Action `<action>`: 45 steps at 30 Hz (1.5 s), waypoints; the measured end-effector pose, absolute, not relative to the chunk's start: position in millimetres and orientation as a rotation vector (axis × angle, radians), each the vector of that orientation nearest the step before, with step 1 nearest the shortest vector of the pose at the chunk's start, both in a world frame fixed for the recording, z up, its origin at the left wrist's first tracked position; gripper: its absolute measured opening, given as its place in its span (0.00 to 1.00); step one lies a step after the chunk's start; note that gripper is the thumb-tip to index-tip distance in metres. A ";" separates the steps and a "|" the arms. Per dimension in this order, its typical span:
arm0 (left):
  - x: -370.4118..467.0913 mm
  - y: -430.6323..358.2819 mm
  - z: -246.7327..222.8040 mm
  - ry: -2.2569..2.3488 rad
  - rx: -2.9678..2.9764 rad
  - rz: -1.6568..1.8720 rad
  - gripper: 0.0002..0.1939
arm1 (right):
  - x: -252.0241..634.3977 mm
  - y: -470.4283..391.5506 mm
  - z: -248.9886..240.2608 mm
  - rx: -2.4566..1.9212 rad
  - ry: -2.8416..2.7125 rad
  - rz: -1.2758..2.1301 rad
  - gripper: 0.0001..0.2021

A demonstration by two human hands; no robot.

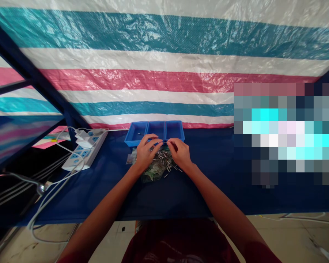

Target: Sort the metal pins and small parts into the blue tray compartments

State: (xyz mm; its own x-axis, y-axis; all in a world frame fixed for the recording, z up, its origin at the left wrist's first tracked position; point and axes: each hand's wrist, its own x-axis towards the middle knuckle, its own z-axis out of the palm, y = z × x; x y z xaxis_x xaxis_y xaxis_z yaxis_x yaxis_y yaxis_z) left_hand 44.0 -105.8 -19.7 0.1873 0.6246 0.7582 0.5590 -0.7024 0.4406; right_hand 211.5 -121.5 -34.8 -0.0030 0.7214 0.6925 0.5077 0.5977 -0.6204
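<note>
One head view, forward and down over the nearby table (214, 157)

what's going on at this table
A person pinches a small thin piece between the fingertips of the left hand and right hand; it is too small to identify. Below lie a clear plastic bag and a pile of small metal pieces on the blue table. Just beyond sits a three-part blue tray, with a small item in its left compartment.
</note>
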 end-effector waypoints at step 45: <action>41.7 -98.1 -10.1 0.900 1.401 1.532 0.10 | 212.0 -119.8 -34.6 -1.140 -1.647 0.251 0.15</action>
